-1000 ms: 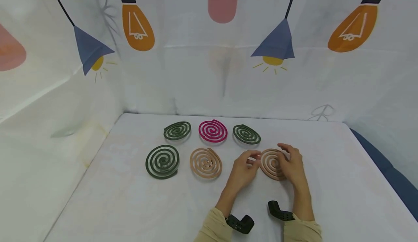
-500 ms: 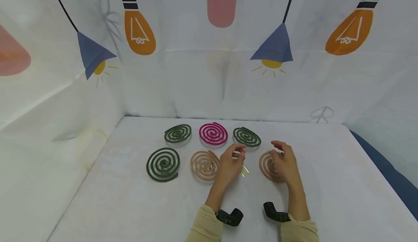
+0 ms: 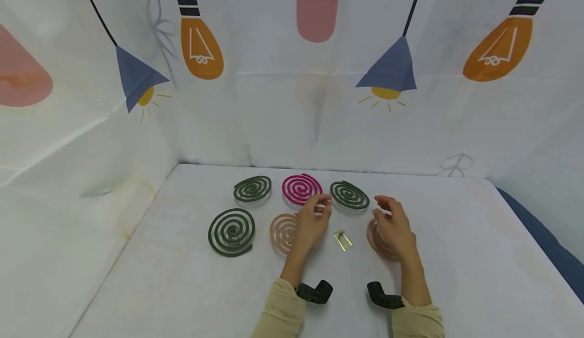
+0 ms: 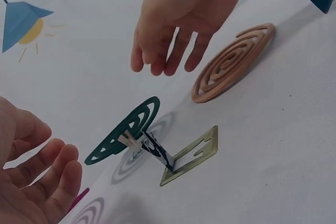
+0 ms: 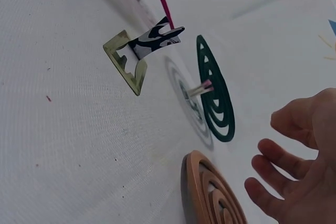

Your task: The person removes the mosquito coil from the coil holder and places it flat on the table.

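lamp-printed white wall [image 3: 283, 120] behind, white table [image 3: 173, 287] below.

saw a gold-coloured metal stand [image 4: 163, 157] on the table between the hands, bent upward at one end, with no coil on it; fully uncovered since half a second earlier by a leftward shift of the left hand [image 3: 312, 226], taken to mean let go. noted left fingers loose and apart, likewise those of the right hand [image 3: 396, 230], holding nothing. found the right tan coil [image 3: 374, 237] partly hidden by the right hand, with contact hard to tell, and the left tan coil [image 3: 279, 232] and pink coil [image 3: 301, 188] partly behind the left hand. farther out, saw a raised green coil [image 3: 349, 195]; could not make out any support under the pink coil, cut off in both wrist views.
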Demonstrator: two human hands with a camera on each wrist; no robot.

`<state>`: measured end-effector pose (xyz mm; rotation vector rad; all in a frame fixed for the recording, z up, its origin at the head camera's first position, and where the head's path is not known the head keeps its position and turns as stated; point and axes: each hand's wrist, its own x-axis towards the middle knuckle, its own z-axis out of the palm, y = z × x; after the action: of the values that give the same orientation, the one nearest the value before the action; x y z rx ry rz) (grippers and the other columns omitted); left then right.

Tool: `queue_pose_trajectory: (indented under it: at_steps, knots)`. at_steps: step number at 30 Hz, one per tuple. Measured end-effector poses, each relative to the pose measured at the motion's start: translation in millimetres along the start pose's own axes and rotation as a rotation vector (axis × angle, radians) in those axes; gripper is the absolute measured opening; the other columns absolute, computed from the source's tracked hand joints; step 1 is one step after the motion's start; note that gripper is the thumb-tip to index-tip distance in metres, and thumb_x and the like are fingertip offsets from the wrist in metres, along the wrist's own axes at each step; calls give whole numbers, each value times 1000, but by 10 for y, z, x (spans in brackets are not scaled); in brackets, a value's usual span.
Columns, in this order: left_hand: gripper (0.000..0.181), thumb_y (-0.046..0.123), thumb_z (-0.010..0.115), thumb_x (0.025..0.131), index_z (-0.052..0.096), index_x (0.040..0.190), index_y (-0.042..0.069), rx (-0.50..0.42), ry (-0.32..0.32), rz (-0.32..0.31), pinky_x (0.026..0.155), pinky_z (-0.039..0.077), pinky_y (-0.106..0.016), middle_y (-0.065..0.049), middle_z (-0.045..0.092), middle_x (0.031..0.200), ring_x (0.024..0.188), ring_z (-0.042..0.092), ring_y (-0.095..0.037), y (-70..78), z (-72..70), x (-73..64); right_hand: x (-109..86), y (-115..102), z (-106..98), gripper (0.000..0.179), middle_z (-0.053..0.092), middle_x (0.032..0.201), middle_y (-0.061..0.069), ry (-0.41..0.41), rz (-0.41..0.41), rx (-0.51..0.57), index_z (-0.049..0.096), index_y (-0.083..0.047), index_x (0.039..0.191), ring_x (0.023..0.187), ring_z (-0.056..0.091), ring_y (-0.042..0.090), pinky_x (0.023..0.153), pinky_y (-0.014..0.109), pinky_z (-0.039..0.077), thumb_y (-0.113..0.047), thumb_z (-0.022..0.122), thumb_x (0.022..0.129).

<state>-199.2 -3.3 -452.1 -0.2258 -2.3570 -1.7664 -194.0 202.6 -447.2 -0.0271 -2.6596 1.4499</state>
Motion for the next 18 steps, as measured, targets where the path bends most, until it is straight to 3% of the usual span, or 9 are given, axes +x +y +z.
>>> queue_pose_trajectory:
  at_steps: [5,12,18]
  knots:
    - [25,9,58,90,63,114,10,40,26,1,71,51,-18,-6,66,103,90,64,-15,-7,16,43,38,10,44,39,43,135,21,-11,14,13,41,-3,136,129,41,37,106,49,35,-11,45,97]
    - [30,3,58,87,63,116,6,52,119,39,75,54,-26,-15,59,111,97,63,-24,-39,20,98,124,8,88,44,38,142,20,-54,29,4,36,-7,141,132,38,38,108,51,33,-16,42,99]
    - [33,3,59,86,62,119,8,107,150,73,75,55,-26,-15,57,115,100,62,-27,-82,28,145,194,-9,154,48,33,144,23,-90,38,-7,32,-5,143,134,34,39,108,51,32,-14,42,98]
